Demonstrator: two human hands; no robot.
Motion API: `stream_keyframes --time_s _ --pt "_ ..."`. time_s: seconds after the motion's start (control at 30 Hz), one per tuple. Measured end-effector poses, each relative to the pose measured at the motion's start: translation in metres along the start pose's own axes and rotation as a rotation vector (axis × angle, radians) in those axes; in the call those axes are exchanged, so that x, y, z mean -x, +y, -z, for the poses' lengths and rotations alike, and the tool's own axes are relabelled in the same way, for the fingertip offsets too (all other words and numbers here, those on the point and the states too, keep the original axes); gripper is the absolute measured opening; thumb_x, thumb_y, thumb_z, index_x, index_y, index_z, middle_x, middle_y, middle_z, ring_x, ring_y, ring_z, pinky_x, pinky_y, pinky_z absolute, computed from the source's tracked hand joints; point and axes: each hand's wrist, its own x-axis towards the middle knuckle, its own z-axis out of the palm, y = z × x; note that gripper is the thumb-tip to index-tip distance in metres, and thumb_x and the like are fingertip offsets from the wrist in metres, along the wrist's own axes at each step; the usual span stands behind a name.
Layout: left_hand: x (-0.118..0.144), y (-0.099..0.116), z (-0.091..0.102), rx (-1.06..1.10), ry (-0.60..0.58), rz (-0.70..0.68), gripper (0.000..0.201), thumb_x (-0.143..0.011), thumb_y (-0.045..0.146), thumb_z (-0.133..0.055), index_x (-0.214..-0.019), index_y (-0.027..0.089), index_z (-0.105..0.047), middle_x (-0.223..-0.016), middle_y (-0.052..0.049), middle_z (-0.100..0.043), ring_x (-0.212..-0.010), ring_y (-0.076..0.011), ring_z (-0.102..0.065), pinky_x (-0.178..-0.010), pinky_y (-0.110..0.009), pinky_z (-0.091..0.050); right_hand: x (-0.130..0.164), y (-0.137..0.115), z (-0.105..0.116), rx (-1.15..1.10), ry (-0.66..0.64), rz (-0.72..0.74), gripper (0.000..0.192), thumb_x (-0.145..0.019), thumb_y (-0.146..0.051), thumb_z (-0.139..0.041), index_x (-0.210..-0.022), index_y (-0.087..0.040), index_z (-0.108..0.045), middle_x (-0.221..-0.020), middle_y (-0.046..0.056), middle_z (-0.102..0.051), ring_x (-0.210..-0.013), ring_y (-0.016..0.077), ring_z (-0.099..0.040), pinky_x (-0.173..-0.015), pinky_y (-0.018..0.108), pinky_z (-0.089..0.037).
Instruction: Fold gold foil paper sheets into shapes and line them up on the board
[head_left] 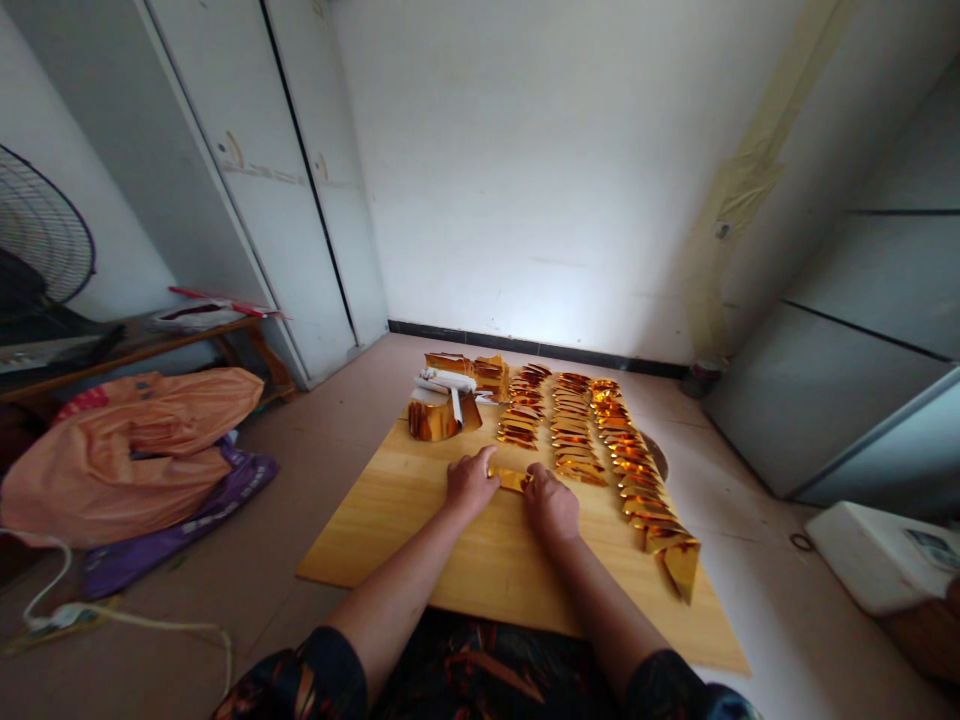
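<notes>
Both hands down on a wooden board [390, 520] laid on the floor, pressing a small gold foil piece [512, 479] between them. Left hand [470, 482] curled, fingertips pinching the foil piece's left end; right hand [553, 505] likewise curled, fingers closed on its right end. Foil piece flat on the board, near its middle, just in front of the rows. Beyond the hands, rows of folded gold pieces [574, 430] lined up in three columns, the rightmost column [637, 480] running forward to the board's right edge. At the board's far left corner, a stack of gold foil sheets [439, 415] with a white roll [448, 380] on top. Off the board to the left, an orange plastic bag [127, 450] over a purple one [180, 525], a white cable [112, 620] on the floor, a fan [41, 235] above a low wooden bench [150, 345]. To the right, a white box [870, 555].
</notes>
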Motion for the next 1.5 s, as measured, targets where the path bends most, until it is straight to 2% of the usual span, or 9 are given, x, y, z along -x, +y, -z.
stream_keyframes --time_s 0.1,0.23,0.53,0.67,0.87,1.07,1.2,1.37,1.5 --pt "0.001 0.003 -0.002 -0.091 -0.001 -0.005 0.050 -0.078 0.023 -0.057 -0.127 0.030 -0.048 -0.091 -0.001 -0.068 -0.092 -0.0197 -0.059 -0.082 -0.033 -0.038 0.000 -0.001 -0.001 0.062 0.011 0.022 0.017 -0.091 -0.025 -0.041 -0.091 -0.022 -0.057 -0.087 0.003 -0.065 -0.072 0.0124 -0.062 -0.054 0.022 -0.030" --pt "0.001 0.006 -0.003 -0.141 -0.010 -0.009 0.048 -0.078 0.021 -0.055 -0.125 0.030 -0.048 -0.095 -0.003 -0.068 -0.096 -0.0221 -0.058 -0.082 -0.035 -0.036 0.001 -0.002 0.000 0.088 0.024 0.038 0.018 -0.091 -0.024 -0.041 -0.088 -0.020 -0.058 -0.085 0.004 -0.063 -0.071 0.0120 -0.061 -0.053 0.021 -0.029" --pt "0.010 0.007 -0.001 -0.163 0.035 -0.074 0.026 -0.082 0.021 -0.054 -0.106 0.028 -0.056 -0.099 -0.003 -0.063 -0.099 -0.0216 -0.052 -0.079 -0.034 -0.033 0.005 0.001 -0.001 0.085 0.069 0.062 0.017 -0.090 -0.025 -0.044 -0.087 -0.021 -0.061 -0.093 0.004 -0.057 -0.080 0.0131 -0.057 -0.054 0.021 -0.030" --pt "0.015 0.007 0.002 -0.184 0.075 -0.172 0.011 -0.085 0.025 -0.053 -0.091 0.025 -0.062 -0.098 -0.005 -0.059 -0.099 -0.0222 -0.049 -0.079 -0.035 -0.032 0.004 0.004 -0.004 0.069 0.087 0.157 0.016 -0.091 -0.024 -0.046 -0.085 -0.022 -0.061 -0.095 0.004 -0.057 -0.090 0.0143 -0.054 -0.058 0.021 -0.033" --pt "0.013 0.003 0.002 -0.248 0.079 -0.377 0.020 -0.088 0.021 -0.047 -0.078 0.019 -0.064 -0.090 -0.007 -0.060 -0.096 -0.0223 -0.049 -0.080 -0.037 -0.032 -0.002 0.012 -0.008 0.013 0.042 0.246 0.019 -0.092 -0.022 -0.046 -0.085 -0.022 -0.064 -0.088 0.003 -0.061 -0.086 0.0132 -0.054 -0.062 0.020 -0.033" --pt "0.017 -0.007 0.003 -0.208 0.038 -0.498 0.023 -0.089 0.020 -0.046 -0.080 0.020 -0.067 -0.086 -0.006 -0.062 -0.091 -0.0198 -0.050 -0.079 -0.035 -0.034 -0.016 0.023 -0.001 -0.028 0.016 0.343 0.022 -0.091 -0.022 -0.048 -0.084 -0.022 -0.069 -0.088 0.004 -0.063 -0.089 0.0139 -0.054 -0.070 0.020 -0.036" --pt "0.028 -0.006 0.014 -0.200 0.015 -0.518 0.023 -0.089 0.020 -0.045 -0.086 0.022 -0.067 -0.087 -0.007 -0.064 -0.093 -0.0207 -0.051 -0.083 -0.038 -0.032 -0.020 0.018 0.002 -0.012 -0.039 0.263 0.021 -0.089 -0.019 -0.049 -0.082 -0.021 -0.068 -0.088 0.003 -0.063 -0.090 0.0138 -0.055 -0.066 0.020 -0.035" --pt "0.043 0.000 0.025 -0.164 -0.021 -0.525 0.023 -0.087 0.019 -0.046 -0.096 0.026 -0.066 -0.091 -0.007 -0.065 -0.098 -0.0218 -0.050 -0.093 -0.042 -0.028 -0.016 0.004 0.003 0.019 -0.101 0.103 0.022 -0.088 -0.014 -0.044 -0.086 -0.019 -0.065 -0.092 0.005 -0.062 -0.076 0.0115 -0.058 -0.061 0.021 -0.035" --pt "0.046 0.000 0.023 -0.180 -0.002 -0.532 0.024 -0.086 0.018 -0.048 -0.099 0.027 -0.066 -0.093 -0.007 -0.064 -0.099 -0.0227 -0.050 -0.095 -0.044 -0.027 -0.010 -0.005 0.005 0.015 -0.052 0.032 0.017 -0.087 -0.029 -0.049 -0.088 -0.018 -0.062 -0.095 0.006 -0.060 -0.081 0.0139 -0.059 -0.061 0.022 -0.036"
